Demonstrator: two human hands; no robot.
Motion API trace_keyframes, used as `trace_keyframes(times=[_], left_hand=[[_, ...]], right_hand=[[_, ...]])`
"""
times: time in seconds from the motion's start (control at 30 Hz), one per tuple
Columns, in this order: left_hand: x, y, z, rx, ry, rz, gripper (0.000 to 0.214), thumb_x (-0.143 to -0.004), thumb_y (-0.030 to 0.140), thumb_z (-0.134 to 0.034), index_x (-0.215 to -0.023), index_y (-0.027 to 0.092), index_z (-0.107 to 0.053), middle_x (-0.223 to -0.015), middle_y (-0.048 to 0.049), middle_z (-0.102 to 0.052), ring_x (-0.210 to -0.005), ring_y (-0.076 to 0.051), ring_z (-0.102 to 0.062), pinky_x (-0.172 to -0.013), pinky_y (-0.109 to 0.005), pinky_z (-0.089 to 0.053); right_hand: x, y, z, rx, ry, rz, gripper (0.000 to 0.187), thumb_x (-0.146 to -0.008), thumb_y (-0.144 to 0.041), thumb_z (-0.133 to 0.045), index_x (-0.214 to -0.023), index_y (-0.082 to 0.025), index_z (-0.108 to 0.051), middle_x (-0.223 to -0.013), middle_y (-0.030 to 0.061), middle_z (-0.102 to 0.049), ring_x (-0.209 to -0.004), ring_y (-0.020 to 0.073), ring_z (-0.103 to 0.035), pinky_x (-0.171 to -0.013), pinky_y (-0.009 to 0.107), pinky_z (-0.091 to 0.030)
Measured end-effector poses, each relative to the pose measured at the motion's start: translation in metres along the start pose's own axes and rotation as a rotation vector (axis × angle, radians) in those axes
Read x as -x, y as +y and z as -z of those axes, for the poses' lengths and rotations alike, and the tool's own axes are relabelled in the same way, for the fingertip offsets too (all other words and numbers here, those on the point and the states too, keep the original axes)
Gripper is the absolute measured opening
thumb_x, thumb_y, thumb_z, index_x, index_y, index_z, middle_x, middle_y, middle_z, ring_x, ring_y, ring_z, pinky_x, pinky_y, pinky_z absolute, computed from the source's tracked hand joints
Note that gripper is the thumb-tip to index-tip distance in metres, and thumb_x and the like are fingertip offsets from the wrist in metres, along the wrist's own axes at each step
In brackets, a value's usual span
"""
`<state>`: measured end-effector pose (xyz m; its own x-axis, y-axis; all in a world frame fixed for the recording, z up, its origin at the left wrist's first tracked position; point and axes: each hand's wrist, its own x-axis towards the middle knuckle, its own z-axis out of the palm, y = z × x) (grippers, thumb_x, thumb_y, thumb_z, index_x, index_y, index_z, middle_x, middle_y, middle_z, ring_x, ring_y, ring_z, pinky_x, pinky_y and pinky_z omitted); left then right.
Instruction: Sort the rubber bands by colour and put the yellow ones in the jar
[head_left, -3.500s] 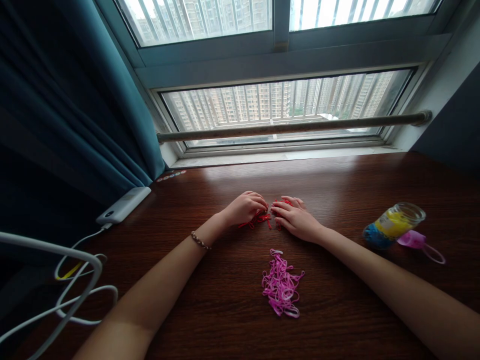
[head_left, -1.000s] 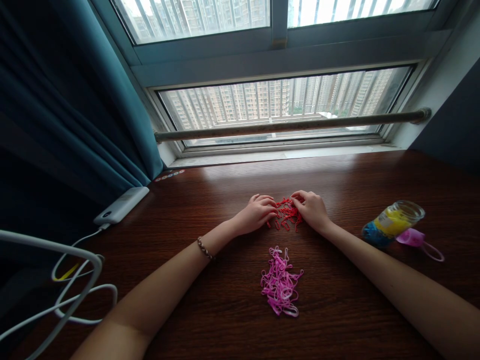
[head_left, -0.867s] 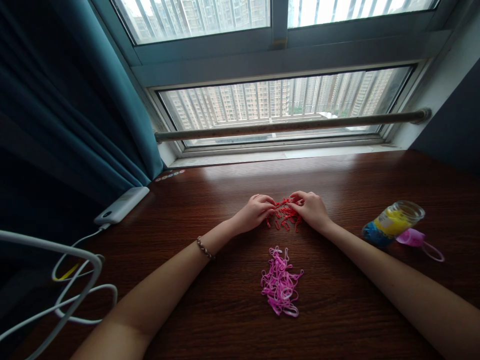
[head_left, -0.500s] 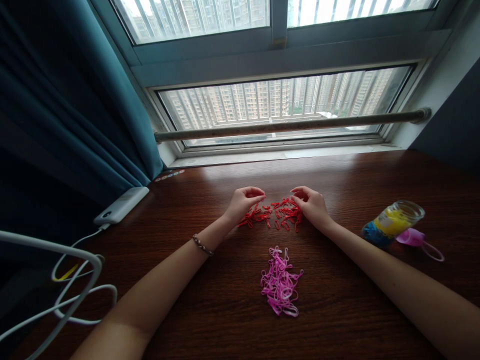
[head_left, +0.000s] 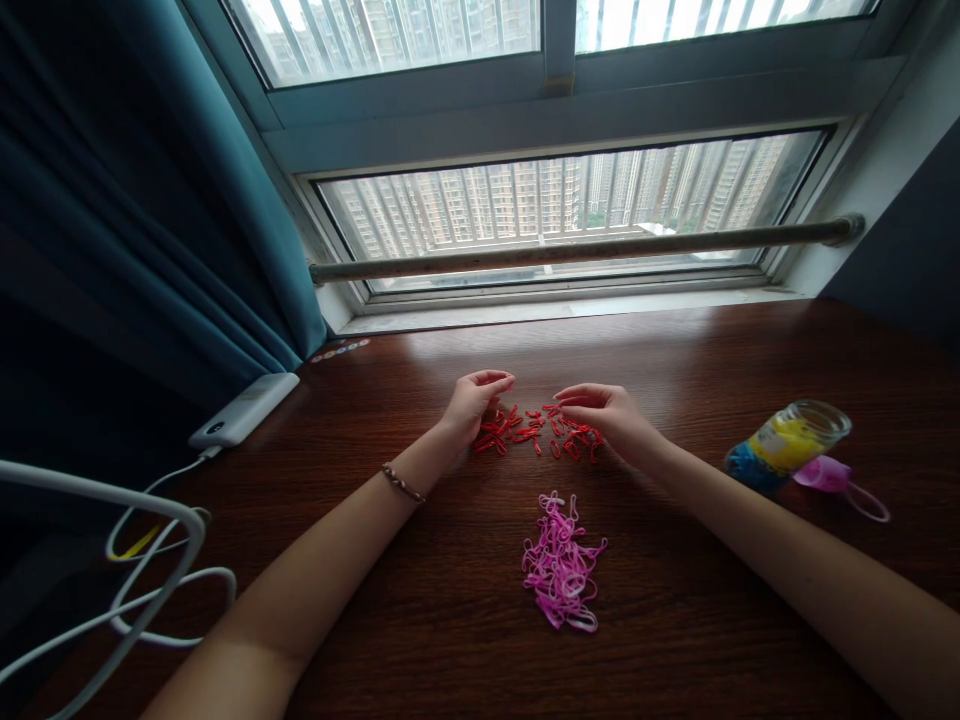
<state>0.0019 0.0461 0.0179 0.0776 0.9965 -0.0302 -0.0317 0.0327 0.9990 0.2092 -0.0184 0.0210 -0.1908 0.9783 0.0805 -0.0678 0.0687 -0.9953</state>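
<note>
Small red loop-shaped pieces (head_left: 521,433), like little clips or pins, lie scattered on the brown wooden table. My left hand (head_left: 470,402) is over their left edge, thumb and forefinger pinched together; a tiny bit of red shows at the fingertips, too small to name. Over the right part of the red pieces hovers my right hand (head_left: 606,412), its fingers stretched to the left and slightly apart, with nothing visible in them. Nearer to me is a tangled pile of pink loop-shaped pieces (head_left: 562,570), which neither hand touches.
To the right, a clear jar (head_left: 787,440) holding yellow and blue pieces leans tilted on a pink lid with a loop (head_left: 825,475). A white power bank (head_left: 244,410) and white cables (head_left: 176,530) lie at left, beside a blue curtain (head_left: 247,250). A window rail (head_left: 585,252) runs behind.
My left hand has moved slightly left, away from the middle. My right hand has shifted left and a little lower over the red pieces, its fingers straighter.
</note>
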Motion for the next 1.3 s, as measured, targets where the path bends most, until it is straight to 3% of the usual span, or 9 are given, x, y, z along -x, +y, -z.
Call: trace_keyframes(times=[0.23,0.3,0.37,0.53,0.7,0.8,0.9,1.0,1.3], left_hand=[[0.004,0.007,0.002,-0.115,-0.066,-0.045,0.031,-0.061,0.035,-0.071,-0.083,0.013,-0.067,-0.078,-0.0055,-0.065,-0.067,-0.010,-0.055,-0.058,-0.021,-0.038],[0.007,0.012,0.002,-0.139,-0.118,-0.051,0.030,-0.061,0.034,-0.071,-0.083,0.013,-0.066,-0.076,-0.0051,-0.065,-0.065,-0.010,-0.056,-0.057,-0.021,-0.038],[0.011,0.019,0.000,-0.186,-0.251,-0.039,0.029,-0.062,0.033,-0.071,-0.082,0.013,-0.066,-0.073,-0.0047,-0.065,-0.061,-0.010,-0.055,-0.055,-0.021,-0.038],[0.038,0.036,-0.017,-0.436,-0.853,0.012,0.023,-0.065,0.030,-0.070,-0.078,0.011,-0.068,-0.070,-0.0050,-0.066,-0.061,-0.012,-0.056,-0.056,-0.022,-0.040],[0.058,0.040,-0.034,-0.638,-1.168,-0.225,0.023,-0.077,0.031,-0.059,-0.079,0.011,-0.069,-0.074,-0.0054,-0.066,-0.071,-0.014,-0.057,-0.063,-0.021,-0.041],[0.054,0.042,-0.029,-0.851,-1.053,-0.320,0.027,-0.082,0.033,-0.051,-0.082,0.011,-0.068,-0.072,-0.0042,-0.066,-0.067,-0.013,-0.056,-0.060,-0.020,-0.040],[0.043,0.045,-0.017,-1.293,-0.603,-0.296,0.030,-0.085,0.031,-0.042,-0.082,0.011,-0.065,-0.074,-0.0076,-0.065,-0.067,-0.017,-0.058,-0.059,-0.024,-0.040],[0.034,0.045,-0.005,-1.604,-0.311,-0.104,0.022,-0.081,0.022,-0.045,-0.085,0.008,-0.061,-0.079,-0.0168,-0.065,-0.070,-0.023,-0.061,-0.061,-0.029,-0.042],[0.032,0.038,-0.009,-1.224,-0.495,0.029,0.021,-0.084,0.024,-0.035,-0.078,0.014,-0.053,-0.060,-0.0061,-0.063,-0.048,-0.015,-0.059,-0.045,-0.022,-0.042]], right_hand=[[0.019,-0.021,-0.014,0.136,-0.764,-0.206,0.036,-0.060,-0.030,-0.073,-0.091,-0.013,-0.067,-0.071,0.0020,-0.065,-0.060,0.0106,-0.059,-0.058,0.022,-0.048],[0.021,-0.023,-0.018,0.173,-0.801,-0.188,0.036,-0.062,-0.034,-0.071,-0.090,-0.013,-0.067,-0.071,0.0028,-0.066,-0.062,0.0119,-0.060,-0.058,0.023,-0.048],[0.020,-0.022,-0.016,0.199,-0.579,-0.088,0.034,-0.068,-0.042,-0.064,-0.085,-0.012,-0.066,-0.065,0.0026,-0.064,-0.056,0.0117,-0.059,-0.052,0.022,-0.046],[0.004,-0.008,0.012,0.546,0.353,0.179,0.040,-0.084,-0.048,-0.041,-0.069,-0.015,-0.059,-0.048,-0.0003,-0.055,-0.041,0.0096,-0.049,-0.046,0.022,-0.037],[-0.004,0.007,0.025,0.845,0.310,0.128,0.047,-0.088,-0.047,-0.033,-0.057,-0.018,-0.054,-0.045,0.0010,-0.057,-0.041,0.0104,-0.051,-0.052,0.022,-0.039],[-0.005,0.013,0.019,0.639,0.092,0.115,0.047,-0.087,-0.052,-0.032,-0.066,-0.018,-0.057,-0.053,0.0023,-0.062,-0.045,0.0120,-0.056,-0.050,0.022,-0.042],[-0.007,0.014,0.011,0.271,-0.101,0.124,0.044,-0.083,-0.055,-0.039,-0.084,-0.016,-0.059,-0.076,0.0064,-0.069,-0.069,0.0157,-0.065,-0.063,0.026,-0.050],[-0.008,0.010,0.011,0.034,-0.075,0.161,0.042,-0.080,-0.054,-0.047,-0.093,-0.016,-0.059,-0.096,0.0091,-0.067,-0.090,0.0178,-0.063,-0.079,0.031,-0.050],[-0.016,0.018,0.032,0.241,0.404,0.098,0.031,-0.084,-0.040,-0.041,-0.081,-0.015,-0.059,-0.076,0.0082,-0.069,-0.063,0.0166,-0.065,-0.054,0.027,-0.050]])
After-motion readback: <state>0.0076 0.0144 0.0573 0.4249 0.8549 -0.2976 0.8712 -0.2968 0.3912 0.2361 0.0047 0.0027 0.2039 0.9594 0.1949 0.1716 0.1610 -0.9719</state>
